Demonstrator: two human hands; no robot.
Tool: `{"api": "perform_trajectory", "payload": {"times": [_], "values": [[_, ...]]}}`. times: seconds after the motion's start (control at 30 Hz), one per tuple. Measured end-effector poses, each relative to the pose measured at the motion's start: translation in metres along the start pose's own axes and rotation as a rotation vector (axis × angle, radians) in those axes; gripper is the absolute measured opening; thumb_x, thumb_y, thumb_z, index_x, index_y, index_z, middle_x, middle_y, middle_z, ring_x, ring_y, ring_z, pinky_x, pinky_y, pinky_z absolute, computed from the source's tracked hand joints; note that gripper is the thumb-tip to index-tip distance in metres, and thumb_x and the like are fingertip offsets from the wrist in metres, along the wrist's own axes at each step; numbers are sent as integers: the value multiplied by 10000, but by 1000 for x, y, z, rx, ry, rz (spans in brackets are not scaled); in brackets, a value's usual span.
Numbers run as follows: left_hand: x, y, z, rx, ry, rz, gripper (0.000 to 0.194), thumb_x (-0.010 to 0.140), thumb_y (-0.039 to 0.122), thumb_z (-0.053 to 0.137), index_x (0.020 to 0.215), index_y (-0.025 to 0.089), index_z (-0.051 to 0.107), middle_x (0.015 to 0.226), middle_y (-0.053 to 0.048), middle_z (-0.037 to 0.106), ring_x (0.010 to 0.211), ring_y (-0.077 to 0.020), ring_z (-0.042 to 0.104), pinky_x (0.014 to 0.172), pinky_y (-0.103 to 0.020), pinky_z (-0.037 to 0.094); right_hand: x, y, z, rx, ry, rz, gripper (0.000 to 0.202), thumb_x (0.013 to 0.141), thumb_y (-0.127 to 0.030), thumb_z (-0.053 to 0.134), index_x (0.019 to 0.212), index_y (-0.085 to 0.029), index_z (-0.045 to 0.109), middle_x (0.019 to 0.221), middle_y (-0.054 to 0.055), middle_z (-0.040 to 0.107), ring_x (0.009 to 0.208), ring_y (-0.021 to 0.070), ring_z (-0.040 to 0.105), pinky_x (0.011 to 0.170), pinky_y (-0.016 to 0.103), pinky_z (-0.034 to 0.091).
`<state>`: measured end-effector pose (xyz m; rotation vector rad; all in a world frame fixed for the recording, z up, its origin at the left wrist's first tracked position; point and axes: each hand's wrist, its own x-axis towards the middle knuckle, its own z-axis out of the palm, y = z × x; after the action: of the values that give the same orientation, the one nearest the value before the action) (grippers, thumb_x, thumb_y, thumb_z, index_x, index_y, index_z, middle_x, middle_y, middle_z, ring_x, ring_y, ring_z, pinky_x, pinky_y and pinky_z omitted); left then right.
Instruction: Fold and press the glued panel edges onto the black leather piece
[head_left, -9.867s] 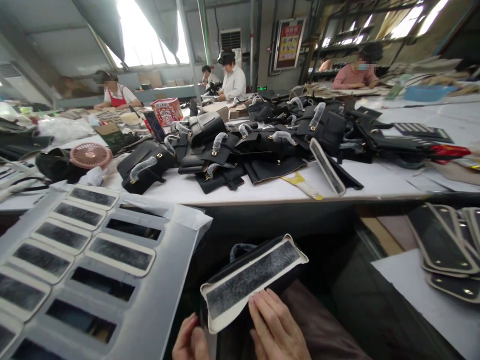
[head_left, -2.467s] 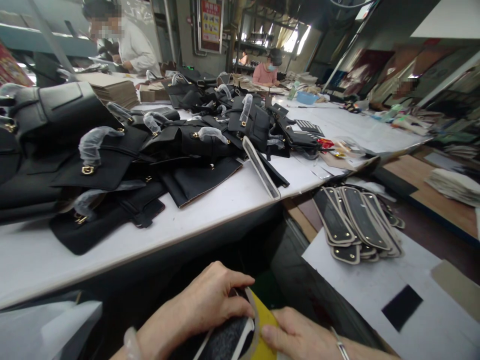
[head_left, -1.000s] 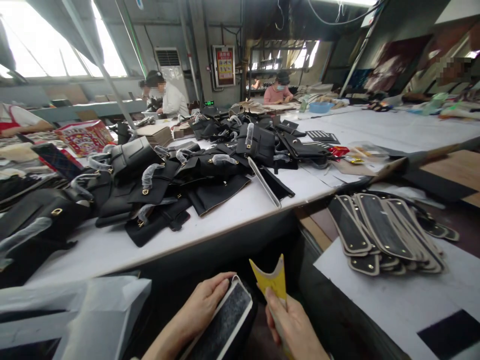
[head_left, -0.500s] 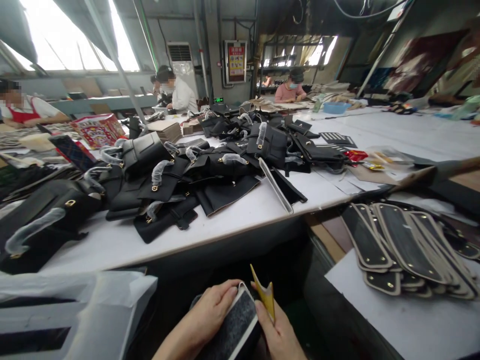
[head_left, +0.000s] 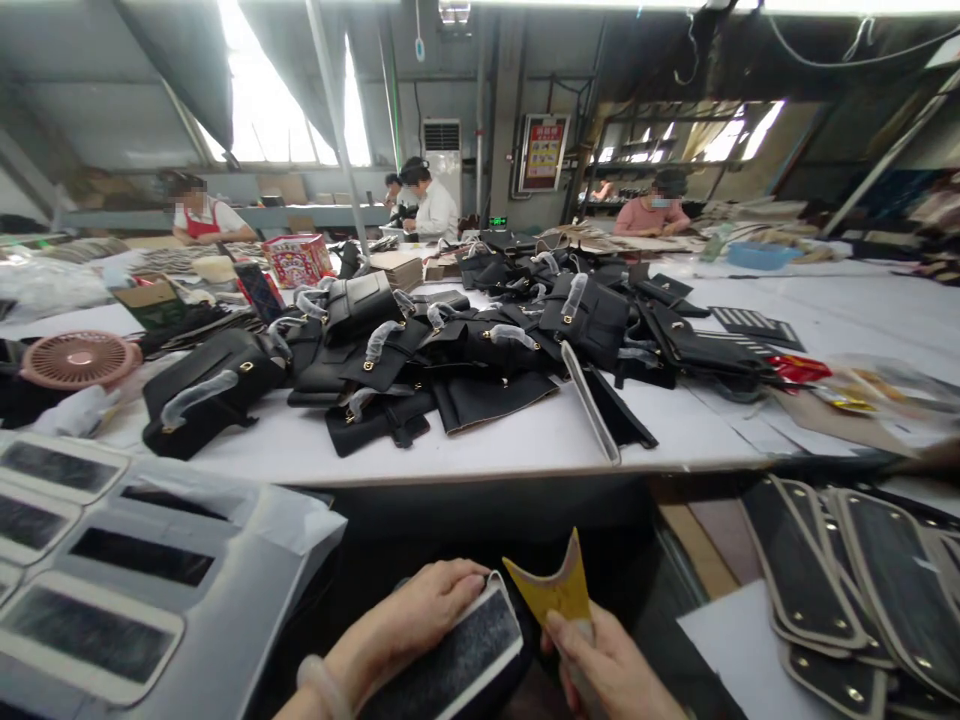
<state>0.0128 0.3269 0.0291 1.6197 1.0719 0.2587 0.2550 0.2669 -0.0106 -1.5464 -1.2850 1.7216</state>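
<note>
My left hand is closed over the upper edge of a black bag piece, whose dark panel is framed by a pale border. The lower part of this piece runs out of view. In my right hand I grip a flat yellow scraper-like tool with a curved notch at its end. Its notched end points up, just right of the bag piece and apart from it. My right thumb presses on the tool's face.
Black handbags with wrapped handles lie heaped on the white table. Pale-edged dark panels are stacked at right; more panels rest on a grey surface at left. A pink fan stands far left. Several people work beyond the table.
The yellow tool has moved right, away from the bag piece, and its broad face now shows. My left hand still holds the piece. The view has swung left.
</note>
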Motion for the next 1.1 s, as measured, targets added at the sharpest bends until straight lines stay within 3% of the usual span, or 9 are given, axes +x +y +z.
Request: {"api": "perform_trajectory", "payload": {"times": [0.07,0.17,0.27,0.37,0.43,0.53,0.73,0.9,1.1], "values": [[1,-3,0,-20,3,-8,410,959,452,402,1141,236,700,1130,-37,725,1044,-209,648,944,-311,452,1,-26,-29,-136,-186,65,666,735,-809,492,879,-163,572,527,-40,510,342,97,437,358,214,376],[1,-9,2,-55,53,-47,393,925,461,465,1163,224,670,1081,-38,714,992,-202,631,905,-307,450,16,-67,-56,-691,-405,1,473,869,-618,428,859,-179,603,519,-29,526,376,132,495,382,230,390],[0,-14,6,-111,103,-103,502,901,427,493,1342,189,517,876,-2,669,800,-158,578,748,-270,448,46,-96,-57,-1036,-299,-227,280,850,-421,547,710,-188,618,609,26,624,549,185,600,493,260,364],[0,-15,10,-188,103,-131,704,898,364,480,1520,167,217,703,68,531,633,-112,439,613,-228,364,75,-110,-46,-1207,-196,-432,346,933,-370,453,715,-180,644,696,82,688,657,217,635,587,299,337],[0,-14,11,-231,104,-128,796,901,342,470,1545,152,42,652,91,444,593,-106,355,577,-226,307,88,-114,-37,-1308,-194,-565,442,985,-391,360,751,-167,661,731,111,712,664,219,645,605,310,322],[0,-12,10,-258,122,-119,860,908,346,478,1538,177,-84,689,81,469,634,-119,374,626,-242,325,102,-118,-24,-1417,-281,-749,503,1000,-440,333,749,-159,667,733,119,724,637,209,648,590,313,291],[-5,-6,3,-47,131,-213,790,910,447,464,1553,243,52,719,42,488,711,-181,485,699,-293,379,118,-126,-11,-1507,-418,-977,526,1010,-445,324,720,-171,666,651,92,711,572,177,633,543,302,257],[-9,-5,2,22,99,-240,619,918,543,433,1493,338,323,1133,-81,642,1094,-284,559,994,-417,379,125,-128,-9,-1533,-460,-1061,485,1005,-416,339,723,-181,656,620,67,703,539,162,632,512,294,248],[-9,-3,2,91,85,-223,527,948,547,363,1438,356,408,1091,-93,669,1057,-307,600,944,-455,421,128,-126,-7,-1560,-476,-1084,504,1001,-437,323,698,-176,629,604,74,697,518,182,642,498,284,268]]}}
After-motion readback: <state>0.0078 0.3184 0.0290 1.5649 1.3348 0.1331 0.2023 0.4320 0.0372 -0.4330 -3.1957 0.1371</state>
